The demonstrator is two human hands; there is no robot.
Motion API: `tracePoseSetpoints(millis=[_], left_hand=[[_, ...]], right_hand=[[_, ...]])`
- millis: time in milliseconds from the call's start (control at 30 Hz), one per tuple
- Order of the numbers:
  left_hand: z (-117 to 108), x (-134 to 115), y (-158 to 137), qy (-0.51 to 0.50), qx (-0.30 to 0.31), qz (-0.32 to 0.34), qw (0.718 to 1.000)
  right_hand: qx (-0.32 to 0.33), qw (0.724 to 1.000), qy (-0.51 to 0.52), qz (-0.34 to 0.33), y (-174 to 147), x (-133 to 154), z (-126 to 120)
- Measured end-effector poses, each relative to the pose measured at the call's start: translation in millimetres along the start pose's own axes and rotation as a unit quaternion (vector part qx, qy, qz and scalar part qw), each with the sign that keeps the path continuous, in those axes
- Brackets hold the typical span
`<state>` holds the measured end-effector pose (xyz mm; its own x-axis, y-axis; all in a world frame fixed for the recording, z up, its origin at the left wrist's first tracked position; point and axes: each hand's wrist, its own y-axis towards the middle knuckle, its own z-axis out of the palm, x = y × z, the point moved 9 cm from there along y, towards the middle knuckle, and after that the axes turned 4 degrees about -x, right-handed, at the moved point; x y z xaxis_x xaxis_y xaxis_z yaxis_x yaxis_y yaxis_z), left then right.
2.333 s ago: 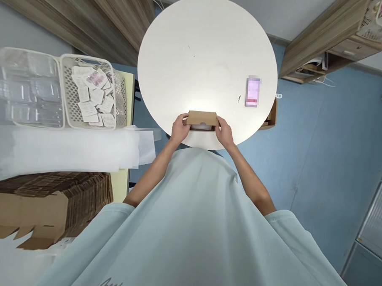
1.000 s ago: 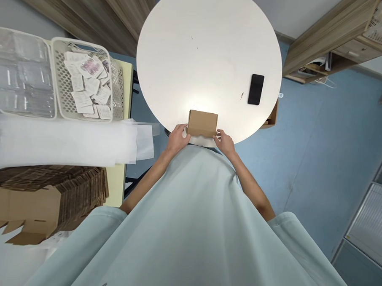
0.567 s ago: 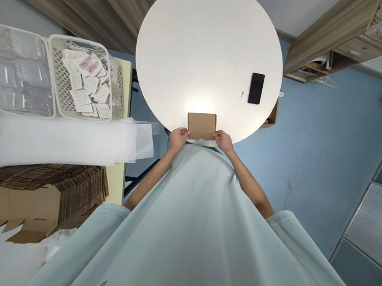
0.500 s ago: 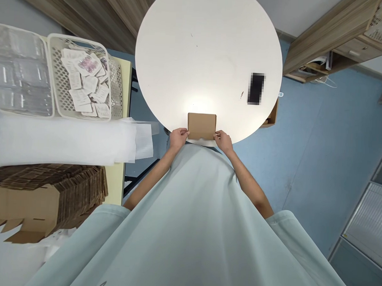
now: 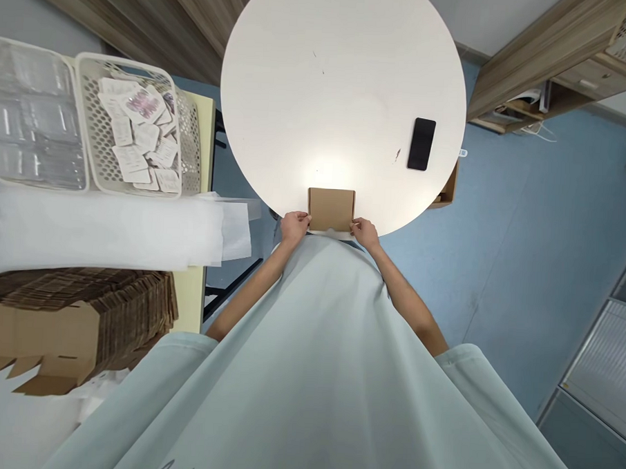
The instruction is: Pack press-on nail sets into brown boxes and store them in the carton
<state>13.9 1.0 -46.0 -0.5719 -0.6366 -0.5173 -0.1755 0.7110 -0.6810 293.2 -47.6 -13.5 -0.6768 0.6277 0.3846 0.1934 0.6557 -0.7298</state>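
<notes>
Plainly, two hands (image 5: pixel 294 227) (image 5: pixel 365 233) hold one cardboard box (image 5: pixel 331 210).

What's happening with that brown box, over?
Left hand, right hand: at its near corners. Brown box: on white table, lid looks down. Black phone: off right, not in the way.

Brown cardboard box (image 5: pixel 331 210), lid down; lies flat by the near edge of the table (image 5: pixel 345 91); long side facing that edge.

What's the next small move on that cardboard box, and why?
I'd probably press the cardboard box gently at its near corners: it looks closed on top, the left hand and right hand are there, and whether the front is tucked isn't clear.
</notes>
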Motion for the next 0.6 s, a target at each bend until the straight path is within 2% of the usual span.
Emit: tracePoseSetpoints(millis=[133,300,500,600], left_hand=[[1,-3,0,0.002,0.001,0.003,1.000],[0,-9,-4,0.005,0.009,0.017,1.000],[0,-20,-14,-0.007,0.048,0.050,0.998],[-9,-28,-22,-0.021,0.034,0.063,0.997]], right_hand=[[-0.012,0.998,-0.056,-0.032,-3,6,-6],[-0.019,0.998,-0.061,-0.027,-1,5,-7],[-0.059,0.993,0.068,-0.074,2,13,-14],[-0.064,0.983,0.146,-0.089,-1,18,-23]])
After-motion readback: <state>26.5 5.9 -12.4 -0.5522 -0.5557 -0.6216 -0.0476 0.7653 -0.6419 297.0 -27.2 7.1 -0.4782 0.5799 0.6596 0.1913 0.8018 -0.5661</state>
